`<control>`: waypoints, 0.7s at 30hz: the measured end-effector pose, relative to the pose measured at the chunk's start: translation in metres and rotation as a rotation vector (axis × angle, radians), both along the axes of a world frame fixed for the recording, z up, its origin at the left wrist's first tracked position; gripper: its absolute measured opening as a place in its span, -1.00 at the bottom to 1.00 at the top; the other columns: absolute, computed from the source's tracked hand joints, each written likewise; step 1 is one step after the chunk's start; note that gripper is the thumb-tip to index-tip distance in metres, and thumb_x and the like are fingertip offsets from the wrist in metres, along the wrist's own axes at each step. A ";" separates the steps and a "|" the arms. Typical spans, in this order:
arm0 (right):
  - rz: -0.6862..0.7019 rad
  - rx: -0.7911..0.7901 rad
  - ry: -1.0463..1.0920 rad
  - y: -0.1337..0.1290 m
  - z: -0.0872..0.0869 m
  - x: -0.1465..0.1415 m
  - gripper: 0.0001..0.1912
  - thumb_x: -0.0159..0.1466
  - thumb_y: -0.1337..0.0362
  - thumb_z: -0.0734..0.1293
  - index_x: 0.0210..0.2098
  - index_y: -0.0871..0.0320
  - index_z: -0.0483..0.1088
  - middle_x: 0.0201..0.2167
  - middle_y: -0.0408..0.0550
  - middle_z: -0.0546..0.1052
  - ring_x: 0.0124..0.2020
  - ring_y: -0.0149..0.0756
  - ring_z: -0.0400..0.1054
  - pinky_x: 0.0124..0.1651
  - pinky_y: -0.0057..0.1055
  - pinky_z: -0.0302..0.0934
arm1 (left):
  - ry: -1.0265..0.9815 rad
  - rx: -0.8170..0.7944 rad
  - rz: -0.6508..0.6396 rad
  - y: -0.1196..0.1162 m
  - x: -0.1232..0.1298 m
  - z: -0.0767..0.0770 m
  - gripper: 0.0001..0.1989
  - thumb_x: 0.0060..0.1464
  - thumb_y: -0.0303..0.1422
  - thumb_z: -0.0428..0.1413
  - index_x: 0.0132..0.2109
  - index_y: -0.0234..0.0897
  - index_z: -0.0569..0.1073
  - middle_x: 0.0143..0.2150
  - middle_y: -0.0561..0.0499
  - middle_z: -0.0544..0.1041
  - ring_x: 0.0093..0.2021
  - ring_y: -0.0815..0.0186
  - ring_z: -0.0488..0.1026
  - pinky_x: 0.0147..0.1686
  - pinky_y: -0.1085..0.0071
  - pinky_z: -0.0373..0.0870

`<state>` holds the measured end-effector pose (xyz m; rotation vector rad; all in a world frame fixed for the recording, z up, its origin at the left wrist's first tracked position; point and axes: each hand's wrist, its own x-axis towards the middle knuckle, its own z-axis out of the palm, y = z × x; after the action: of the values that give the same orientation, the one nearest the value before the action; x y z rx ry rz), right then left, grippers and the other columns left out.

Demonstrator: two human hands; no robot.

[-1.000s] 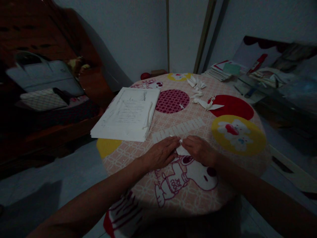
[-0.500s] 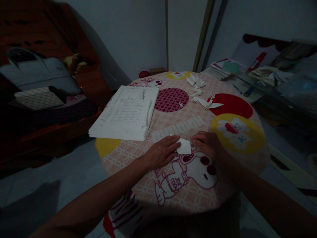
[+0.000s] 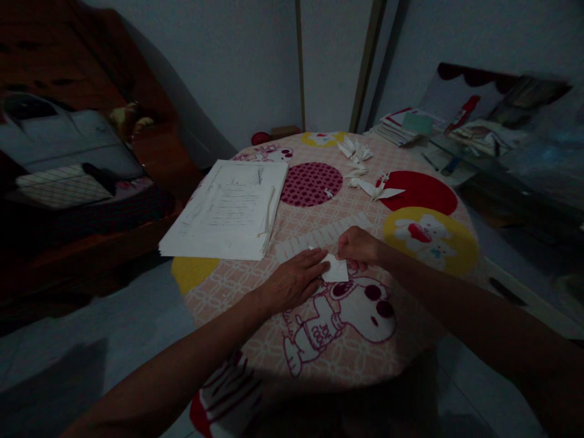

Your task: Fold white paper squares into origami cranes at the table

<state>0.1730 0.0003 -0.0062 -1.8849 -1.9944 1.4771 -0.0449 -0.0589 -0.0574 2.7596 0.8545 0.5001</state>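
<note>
A small folded piece of white paper [image 3: 336,271] lies on the patterned tablecloth in front of me. My left hand [image 3: 298,277] rests flat with its fingers stretched out, the tips pressing on the paper's left side. At the upper right corner of the paper, my right hand [image 3: 358,247] is closed, thumb and curled fingers pinching the edge. Part of the sheet is hidden under both hands. Farther back on the cloth sit several folded white paper birds, among them one with long wings [image 3: 378,190] and a bunched group [image 3: 354,149].
A stack of white printed sheets [image 3: 223,210] covers the table's left part. Beyond the right edge are piled papers [image 3: 401,126] and a glass shelf [image 3: 465,161]. On the left, a wooden seat holds a pale handbag [image 3: 68,140] and a quilted white purse [image 3: 64,185].
My right hand has moved left and slightly up, onto the paper's upper right corner. My left hand keeps its place on the paper. The whole view has shifted slightly.
</note>
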 end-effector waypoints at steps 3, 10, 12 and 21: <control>-0.015 -0.062 0.046 0.001 0.001 0.012 -0.76 0.07 0.43 0.33 -0.69 0.15 0.30 -0.81 -0.13 0.39 -0.81 -0.40 0.20 -0.72 -0.47 0.05 | -0.032 -0.018 0.010 0.001 0.000 0.001 -0.63 0.29 -0.32 -0.02 0.18 -0.34 0.34 0.33 -0.25 0.28 0.35 0.11 0.20 0.30 0.09 0.21; 0.004 0.438 0.055 -0.014 -0.009 0.022 -0.88 0.12 0.30 0.38 -0.51 0.20 0.50 -0.60 -0.09 0.53 -0.56 -0.34 0.38 -0.47 -0.45 0.18 | -0.154 -0.102 0.136 0.023 0.013 0.009 -0.73 0.29 -0.32 -0.03 0.01 -0.27 0.49 0.00 -0.11 0.57 0.01 0.18 0.49 0.03 0.21 0.42; 0.103 0.534 -0.046 -0.017 -0.006 0.017 -0.91 0.09 0.28 0.44 -0.46 0.19 0.54 -0.50 -0.05 0.58 -0.42 -0.30 0.43 -0.35 -0.44 0.19 | -0.096 -0.075 0.145 0.028 0.019 0.012 -0.72 0.24 -0.30 0.05 0.02 -0.27 0.50 -0.03 -0.13 0.56 -0.01 0.13 0.47 0.01 0.17 0.40; 0.146 0.507 -0.198 -0.021 0.003 0.007 -0.90 0.03 0.30 0.50 -0.44 0.16 0.53 -0.45 -0.07 0.57 -0.43 -0.34 0.40 -0.38 -0.45 0.14 | -0.060 -0.118 0.152 0.043 0.026 0.016 -0.77 0.13 -0.31 0.17 -0.07 -0.23 0.54 -0.17 -0.10 0.52 -0.11 0.15 0.44 -0.06 0.19 0.36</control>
<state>0.1797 -0.0207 -0.0030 -1.7430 -2.3454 0.7137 -0.0193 -0.0155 -0.0414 2.5728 1.0492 0.5369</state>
